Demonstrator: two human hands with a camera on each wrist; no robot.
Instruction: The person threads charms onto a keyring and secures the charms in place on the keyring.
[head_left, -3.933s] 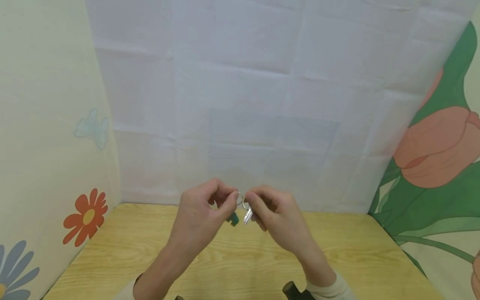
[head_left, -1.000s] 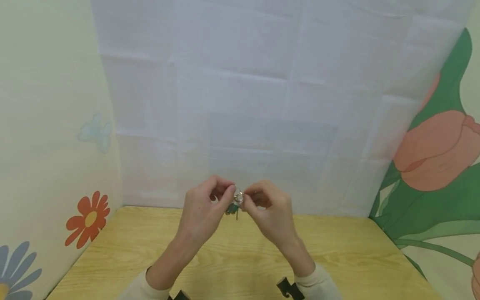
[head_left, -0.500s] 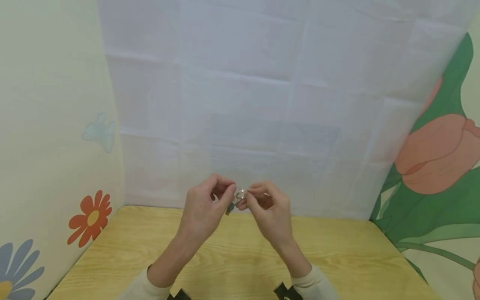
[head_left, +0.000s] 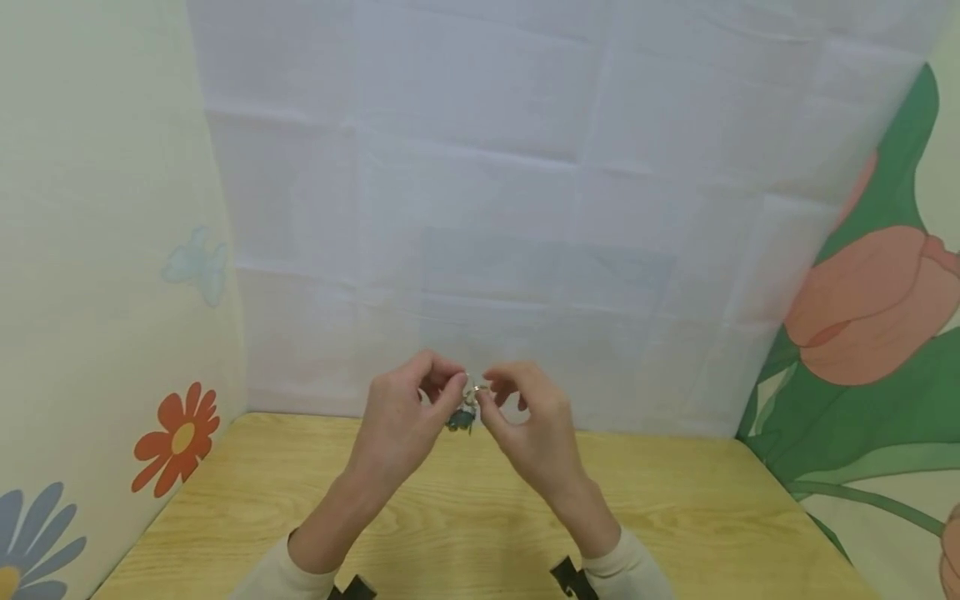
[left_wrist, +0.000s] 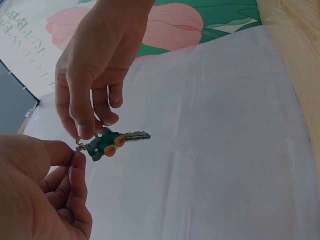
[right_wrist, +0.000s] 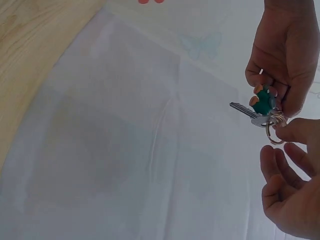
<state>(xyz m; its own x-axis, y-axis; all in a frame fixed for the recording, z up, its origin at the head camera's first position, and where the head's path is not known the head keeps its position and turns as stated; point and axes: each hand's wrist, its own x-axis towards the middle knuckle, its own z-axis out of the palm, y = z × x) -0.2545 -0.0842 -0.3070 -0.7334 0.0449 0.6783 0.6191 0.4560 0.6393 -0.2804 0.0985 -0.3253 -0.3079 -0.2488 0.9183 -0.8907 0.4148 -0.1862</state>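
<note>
My left hand point(head_left: 408, 421) pinches the top of a small keychain between thumb and forefinger, in front of me above the table. A teal charm point(left_wrist: 106, 145) with orange feet hangs from its short chain point(left_wrist: 82, 147). Beside the charm a silver key point(right_wrist: 245, 109) sticks out, its head at the metal key ring point(right_wrist: 270, 135). My right hand point(head_left: 536, 425) faces the left one, thumb and forefinger at the ring and gripping its edge. Its other fingers point(right_wrist: 270, 162) are bent and stand apart from the ring. Fingertips partly hide where key and ring meet.
The wooden table point(head_left: 465, 517) lies under both hands. A creased white cloth point(head_left: 480, 208) hangs behind it. Side panels carry a red flower point(head_left: 180, 437) on the left and a pink tulip point(head_left: 862, 308) on the right.
The hands have come closer together than in the earliest frame. Over the last second, the right fingers have shifted at the ring, and the charm and key have turned. The left hand keeps its pinch.
</note>
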